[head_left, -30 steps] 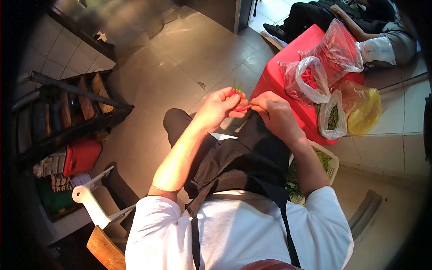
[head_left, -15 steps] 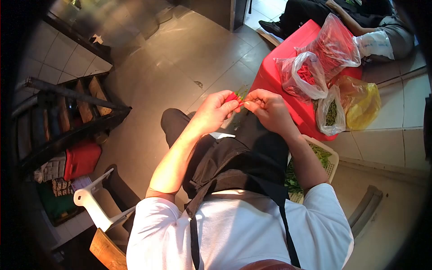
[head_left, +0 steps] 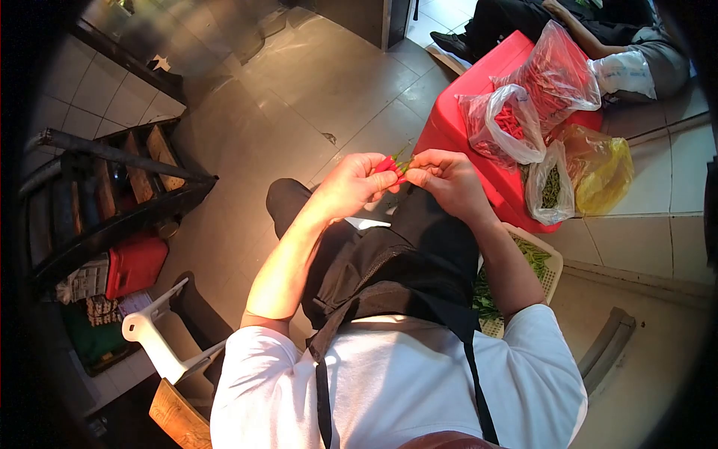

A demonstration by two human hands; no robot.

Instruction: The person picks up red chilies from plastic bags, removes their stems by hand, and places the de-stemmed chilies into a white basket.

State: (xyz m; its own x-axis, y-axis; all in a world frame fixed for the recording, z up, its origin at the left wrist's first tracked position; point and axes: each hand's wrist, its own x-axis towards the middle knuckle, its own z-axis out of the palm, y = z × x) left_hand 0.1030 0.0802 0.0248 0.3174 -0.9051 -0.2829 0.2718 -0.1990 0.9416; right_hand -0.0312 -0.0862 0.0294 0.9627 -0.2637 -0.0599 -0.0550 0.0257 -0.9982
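My left hand (head_left: 351, 185) is closed around a few red chili peppers (head_left: 387, 165), their green stems pointing to the right. With thumb and forefinger, my right hand (head_left: 449, 182) pinches at the green chili stems (head_left: 404, 166). Both hands meet above my lap, fingertips nearly touching. To the right, a red plastic surface (head_left: 441, 127) bears an open clear bag of red chilies (head_left: 509, 120) and a larger clear bag (head_left: 544, 82) with more red chilies. A smaller bag (head_left: 551, 188) holds green stems. How many peppers my left hand holds is partly hidden by its fingers.
A yellow bag (head_left: 604, 179) lies beside the red surface. Under my right arm is a cream basket (head_left: 555, 277) with green vegetables. Another person's arm (head_left: 580, 34) shows at upper right. A white plastic chair (head_left: 157, 344) and dark metal steps (head_left: 112, 187) are left.
My right fingers have shifted slightly and now pinch at the green stems. More of the red peppers shows between the hands. The bags have not moved.
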